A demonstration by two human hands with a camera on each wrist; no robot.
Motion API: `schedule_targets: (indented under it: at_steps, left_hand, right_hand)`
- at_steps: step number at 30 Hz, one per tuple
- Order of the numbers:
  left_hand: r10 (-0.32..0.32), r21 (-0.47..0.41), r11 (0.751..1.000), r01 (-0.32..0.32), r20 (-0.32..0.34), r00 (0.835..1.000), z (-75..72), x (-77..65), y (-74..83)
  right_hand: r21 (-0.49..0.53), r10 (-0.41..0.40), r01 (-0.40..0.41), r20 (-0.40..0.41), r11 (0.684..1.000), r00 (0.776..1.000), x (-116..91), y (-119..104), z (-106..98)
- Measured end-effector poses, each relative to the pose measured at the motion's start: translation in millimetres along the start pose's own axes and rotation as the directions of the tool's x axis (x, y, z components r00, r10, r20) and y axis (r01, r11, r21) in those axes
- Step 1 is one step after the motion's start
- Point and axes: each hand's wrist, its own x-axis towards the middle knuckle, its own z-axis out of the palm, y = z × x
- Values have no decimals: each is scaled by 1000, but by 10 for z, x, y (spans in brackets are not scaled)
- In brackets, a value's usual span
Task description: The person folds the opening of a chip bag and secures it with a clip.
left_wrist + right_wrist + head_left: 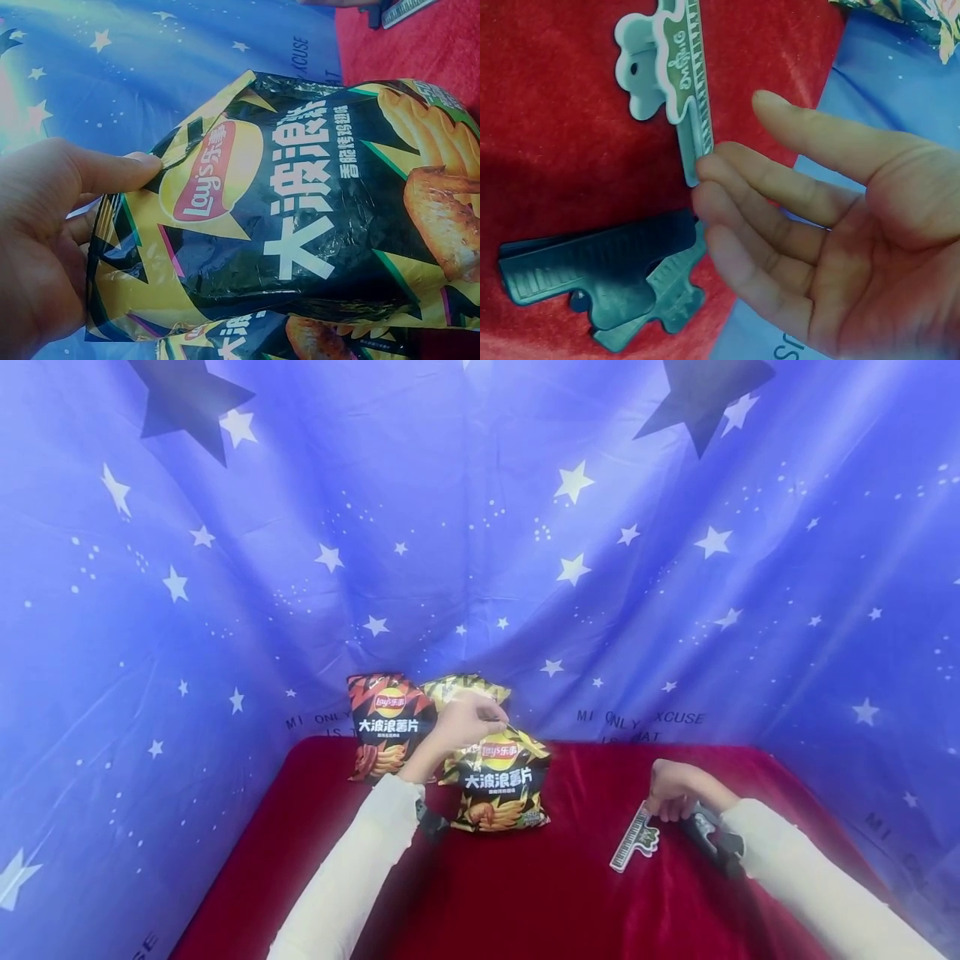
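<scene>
Red cloth (577, 885) stretches between the front bag (498, 781) and white clip (630, 843), out to the table's rounded edges. The left hand (465, 722) pinches that bag's top. The right hand (675, 791) grips nothing, fingers loosely bent at the clip's end; 2 dark clips (607, 262) overlap beside it. 2 bags, red (386, 727) and yellow (457, 685), crowd behind, near the curtain (480, 568).
</scene>
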Motion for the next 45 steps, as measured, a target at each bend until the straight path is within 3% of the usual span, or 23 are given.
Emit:
schedule_targets:
  at_steps: [5,18,30,39,45]
  left_hand:
    - [-8,3,1000,8,-9,1000,11,1,-18]
    - [-30,-2,1000,30,-8,1000,47,-7,-47]
    - [-14,15,1000,14,-18,1000,60,-16,-58]
    - [-6,31,1000,6,-19,1000,36,-12,-48]
    - [-5,-42,999,4,-34,999,17,-32,-6]
  right_hand:
    - [-19,24,-23,48,1000,999,-7,41,81]
    - [-10,50,-50,44,999,998,3,34,231]
    - [145,24,-25,8,989,1000,39,-90,269]
    - [338,62,-54,-14,940,998,141,-139,317]
    - [423,78,-50,-47,905,996,168,-171,309]
